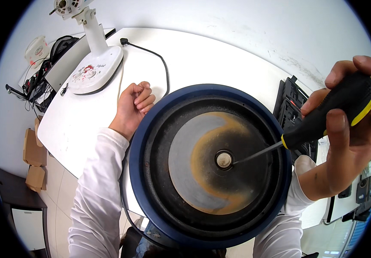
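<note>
A round appliance base (138,189) with a dark blue rim fills the middle of the view, in front of me. Inside its black well lies a grey heating plate (183,161) scorched brown and black, with a small round metal button (224,160) at the centre. My right hand (344,103) is closed around the black and yellow handle of a screwdriver (297,136). The shaft slants down to the left, its tip at the right edge of the button. Beside the rim's upper left, my left hand (136,105) is loosely curled, with nothing visible in it.
A white fan stand (97,69) rests on the white table (73,142) at the far left. A black power plug (124,41) and cord lie behind the appliance. Right of it, an open black tool case (292,101) is partly hidden. Cardboard boxes (35,150) stand on the floor at left.
</note>
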`<control>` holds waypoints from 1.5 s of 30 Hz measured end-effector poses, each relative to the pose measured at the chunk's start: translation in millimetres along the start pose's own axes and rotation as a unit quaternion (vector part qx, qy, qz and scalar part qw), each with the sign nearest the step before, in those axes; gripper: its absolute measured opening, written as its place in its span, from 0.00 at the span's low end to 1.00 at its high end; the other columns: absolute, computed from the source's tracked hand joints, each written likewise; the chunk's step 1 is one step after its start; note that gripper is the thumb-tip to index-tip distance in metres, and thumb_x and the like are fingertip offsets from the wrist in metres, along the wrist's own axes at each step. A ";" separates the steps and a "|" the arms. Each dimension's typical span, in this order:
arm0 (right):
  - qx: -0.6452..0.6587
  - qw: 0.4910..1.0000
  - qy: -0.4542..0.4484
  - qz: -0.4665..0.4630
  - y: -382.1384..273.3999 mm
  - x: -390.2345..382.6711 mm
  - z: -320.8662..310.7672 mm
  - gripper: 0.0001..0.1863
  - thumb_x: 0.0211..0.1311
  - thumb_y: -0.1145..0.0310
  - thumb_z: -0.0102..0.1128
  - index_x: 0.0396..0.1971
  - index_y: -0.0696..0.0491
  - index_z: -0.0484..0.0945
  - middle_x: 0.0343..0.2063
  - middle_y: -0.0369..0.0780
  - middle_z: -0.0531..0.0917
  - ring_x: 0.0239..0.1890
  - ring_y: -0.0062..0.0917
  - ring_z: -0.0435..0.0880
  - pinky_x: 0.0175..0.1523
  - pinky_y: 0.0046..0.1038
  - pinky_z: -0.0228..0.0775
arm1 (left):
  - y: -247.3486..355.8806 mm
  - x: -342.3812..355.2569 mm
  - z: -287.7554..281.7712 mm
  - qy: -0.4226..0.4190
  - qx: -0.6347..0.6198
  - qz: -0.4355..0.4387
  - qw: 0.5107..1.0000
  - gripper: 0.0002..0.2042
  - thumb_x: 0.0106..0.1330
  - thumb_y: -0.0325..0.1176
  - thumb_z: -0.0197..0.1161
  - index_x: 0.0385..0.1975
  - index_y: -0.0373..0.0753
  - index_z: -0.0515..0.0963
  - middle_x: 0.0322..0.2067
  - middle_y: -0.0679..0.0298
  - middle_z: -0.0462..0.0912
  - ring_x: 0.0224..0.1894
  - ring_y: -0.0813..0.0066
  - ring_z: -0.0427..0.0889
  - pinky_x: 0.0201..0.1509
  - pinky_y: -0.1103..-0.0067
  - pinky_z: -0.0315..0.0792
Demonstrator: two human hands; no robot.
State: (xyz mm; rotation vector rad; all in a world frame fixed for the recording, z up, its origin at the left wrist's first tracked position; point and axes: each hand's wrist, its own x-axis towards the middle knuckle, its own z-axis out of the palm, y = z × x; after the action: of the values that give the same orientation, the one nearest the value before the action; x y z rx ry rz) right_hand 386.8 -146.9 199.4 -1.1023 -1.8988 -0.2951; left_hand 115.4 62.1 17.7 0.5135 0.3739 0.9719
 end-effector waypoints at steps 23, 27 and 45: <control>0.034 0.998 -0.027 0.037 0.1 -0.9 0.2 0.32 0.54 0.65 0.64 0.57 0.52 0.60 0.41 0.44 0.70 0.27 0.32 0.84 0.34 0.29 0.82 | -0.2 0.0 0.7 0.008 0.007 0.003 1.000 0.06 0.61 0.26 0.42 0.29 0.36 0.68 0.10 0.73 0.53 0.13 0.85 0.53 0.15 0.86 0.52; 0.019 0.998 -0.023 0.051 -1.2 -0.6 0.2 0.32 0.54 0.65 0.64 0.57 0.52 0.60 0.41 0.44 0.70 0.27 0.30 0.84 0.34 0.30 0.82 | -0.2 0.9 -1.5 0.005 0.013 0.006 1.000 0.06 0.61 0.26 0.42 0.29 0.36 0.68 0.10 0.73 0.53 0.13 0.85 0.53 0.15 0.86 0.52; 0.001 0.999 0.010 0.032 28.0 -0.5 -16.3 0.28 0.63 0.57 0.56 0.59 0.53 0.61 0.44 0.43 0.71 0.30 0.30 0.85 0.36 0.26 0.80 | -0.5 -0.5 0.0 0.005 0.009 -0.002 1.000 0.06 0.61 0.27 0.42 0.30 0.36 0.68 0.11 0.73 0.54 0.14 0.84 0.53 0.16 0.85 0.52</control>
State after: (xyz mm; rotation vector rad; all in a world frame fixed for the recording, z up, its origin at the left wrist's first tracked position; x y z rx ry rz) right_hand 418.5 -140.6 202.2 -1.1526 -1.8419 -0.2664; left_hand 115.5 61.5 17.4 0.5241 0.3929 0.9685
